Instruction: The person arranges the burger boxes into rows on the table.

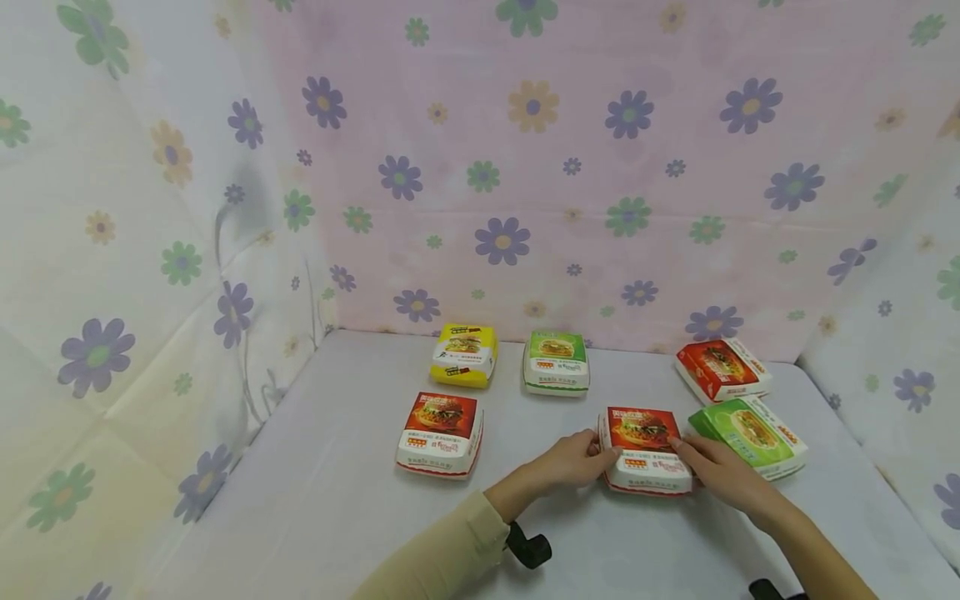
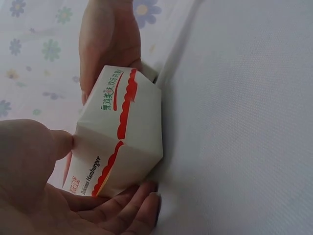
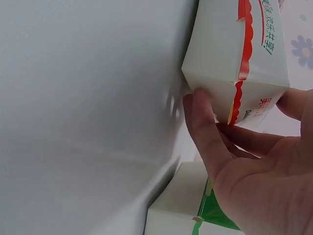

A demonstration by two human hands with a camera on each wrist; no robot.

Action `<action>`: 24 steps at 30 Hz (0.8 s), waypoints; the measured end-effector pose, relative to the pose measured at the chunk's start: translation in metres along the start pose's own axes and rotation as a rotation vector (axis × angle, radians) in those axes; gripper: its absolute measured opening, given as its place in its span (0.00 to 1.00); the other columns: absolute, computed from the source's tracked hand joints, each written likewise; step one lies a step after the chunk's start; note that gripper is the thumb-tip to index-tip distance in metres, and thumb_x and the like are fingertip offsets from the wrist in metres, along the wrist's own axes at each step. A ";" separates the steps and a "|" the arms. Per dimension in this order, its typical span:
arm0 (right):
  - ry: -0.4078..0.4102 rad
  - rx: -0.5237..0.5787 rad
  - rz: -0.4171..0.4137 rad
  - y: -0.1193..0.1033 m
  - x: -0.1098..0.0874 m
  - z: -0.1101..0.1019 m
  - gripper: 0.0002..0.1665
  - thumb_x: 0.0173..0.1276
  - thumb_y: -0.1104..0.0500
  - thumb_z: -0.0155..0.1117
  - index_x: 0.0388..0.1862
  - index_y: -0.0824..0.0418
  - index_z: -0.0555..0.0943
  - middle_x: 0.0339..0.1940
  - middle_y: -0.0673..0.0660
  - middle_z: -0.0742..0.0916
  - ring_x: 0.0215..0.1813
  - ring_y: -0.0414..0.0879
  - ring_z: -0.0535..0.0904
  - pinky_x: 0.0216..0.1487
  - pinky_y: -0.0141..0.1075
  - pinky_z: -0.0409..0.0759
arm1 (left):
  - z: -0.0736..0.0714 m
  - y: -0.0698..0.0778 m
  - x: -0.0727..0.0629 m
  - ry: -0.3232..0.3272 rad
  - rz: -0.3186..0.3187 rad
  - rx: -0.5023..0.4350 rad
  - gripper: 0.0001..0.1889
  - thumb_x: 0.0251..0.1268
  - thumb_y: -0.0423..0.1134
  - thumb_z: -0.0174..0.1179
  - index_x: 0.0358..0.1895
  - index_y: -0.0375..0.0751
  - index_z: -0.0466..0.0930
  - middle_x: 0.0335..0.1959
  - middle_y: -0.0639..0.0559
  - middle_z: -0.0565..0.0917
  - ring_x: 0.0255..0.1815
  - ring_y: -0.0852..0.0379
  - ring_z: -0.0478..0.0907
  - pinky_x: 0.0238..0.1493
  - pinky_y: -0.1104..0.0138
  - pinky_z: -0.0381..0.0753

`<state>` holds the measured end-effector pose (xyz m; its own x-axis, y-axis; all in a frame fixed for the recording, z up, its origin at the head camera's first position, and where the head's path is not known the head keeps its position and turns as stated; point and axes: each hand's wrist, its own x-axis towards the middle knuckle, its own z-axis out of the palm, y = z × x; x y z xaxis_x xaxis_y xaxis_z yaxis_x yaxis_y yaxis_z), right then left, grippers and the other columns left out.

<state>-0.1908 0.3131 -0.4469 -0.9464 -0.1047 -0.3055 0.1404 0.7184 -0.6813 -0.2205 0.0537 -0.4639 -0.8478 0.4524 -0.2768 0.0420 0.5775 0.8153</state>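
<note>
Red-topped burger box (image 1: 647, 458): my left fingers (image 2: 138, 211) and right fingers (image 3: 208, 134) pinch its sides (green box (image 1: 753, 437) just beside).

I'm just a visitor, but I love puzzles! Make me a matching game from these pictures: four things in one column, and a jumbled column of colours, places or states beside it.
Column one
1. Yellow-and-white box
2. Sleeve
3. Left hand
4. Backdrop

Column two
A. Pinkish, patterned with flowers
B. Holding a red-and-white box
C. At the left end of the back row
D. Plain beige

Right pairs: 1-C, 2-D, 3-B, 4-A
</note>
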 end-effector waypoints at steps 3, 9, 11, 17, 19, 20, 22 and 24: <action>0.017 -0.010 -0.012 -0.004 -0.002 0.001 0.49 0.81 0.33 0.44 0.73 0.77 0.66 0.67 0.74 0.76 0.61 0.60 0.74 0.54 0.53 0.81 | -0.001 -0.001 -0.001 -0.001 0.013 0.007 0.28 0.77 0.57 0.54 0.65 0.38 0.75 0.42 0.52 0.80 0.41 0.57 0.73 0.40 0.63 0.76; 0.043 -0.009 -0.034 -0.016 -0.004 0.007 0.45 0.81 0.34 0.46 0.71 0.75 0.70 0.64 0.72 0.79 0.58 0.58 0.75 0.50 0.49 0.81 | -0.010 -0.007 -0.008 0.002 0.028 -0.010 0.33 0.78 0.58 0.52 0.72 0.35 0.69 0.44 0.52 0.79 0.44 0.57 0.73 0.42 0.62 0.76; 0.041 0.003 -0.038 -0.019 -0.004 0.009 0.44 0.81 0.35 0.47 0.70 0.74 0.71 0.63 0.71 0.79 0.58 0.57 0.75 0.49 0.48 0.82 | -0.013 -0.009 -0.010 0.007 0.038 -0.028 0.33 0.78 0.58 0.51 0.72 0.34 0.68 0.44 0.52 0.79 0.43 0.56 0.73 0.40 0.62 0.76; 0.031 0.028 -0.057 -0.027 -0.004 0.015 0.44 0.81 0.35 0.49 0.71 0.73 0.70 0.64 0.70 0.79 0.57 0.55 0.77 0.51 0.49 0.82 | -0.022 -0.017 -0.019 0.015 0.069 -0.069 0.35 0.79 0.59 0.50 0.74 0.34 0.66 0.45 0.51 0.79 0.44 0.57 0.74 0.39 0.62 0.78; 0.021 0.046 -0.066 -0.030 -0.003 0.016 0.44 0.81 0.35 0.49 0.72 0.74 0.69 0.65 0.70 0.79 0.55 0.53 0.79 0.50 0.48 0.82 | -0.025 -0.020 -0.023 0.017 0.071 -0.075 0.35 0.79 0.60 0.49 0.74 0.35 0.66 0.45 0.52 0.78 0.44 0.57 0.74 0.39 0.62 0.78; 0.018 0.060 -0.070 -0.031 -0.003 0.017 0.44 0.80 0.36 0.49 0.72 0.74 0.68 0.65 0.70 0.79 0.53 0.51 0.80 0.50 0.48 0.82 | -0.027 -0.021 -0.024 0.019 0.074 -0.081 0.35 0.79 0.60 0.49 0.74 0.36 0.67 0.45 0.52 0.78 0.44 0.56 0.74 0.39 0.62 0.78; 0.006 0.087 -0.080 -0.034 -0.002 0.019 0.44 0.80 0.36 0.50 0.73 0.74 0.68 0.64 0.69 0.79 0.50 0.49 0.82 0.50 0.47 0.83 | -0.030 -0.023 -0.026 0.025 0.078 -0.093 0.33 0.79 0.60 0.49 0.73 0.37 0.68 0.46 0.52 0.78 0.44 0.56 0.74 0.40 0.62 0.78; -0.001 0.102 -0.088 -0.036 -0.001 0.021 0.44 0.80 0.37 0.51 0.72 0.74 0.68 0.63 0.68 0.80 0.48 0.48 0.82 0.50 0.47 0.83 | -0.032 -0.025 -0.029 0.031 0.086 -0.104 0.32 0.80 0.60 0.49 0.72 0.39 0.69 0.46 0.52 0.78 0.44 0.57 0.74 0.39 0.62 0.78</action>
<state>-0.1889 0.2730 -0.4357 -0.9563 -0.1648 -0.2416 0.0854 0.6326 -0.7698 -0.2143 0.0044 -0.4602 -0.8594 0.4751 -0.1890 0.0617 0.4634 0.8840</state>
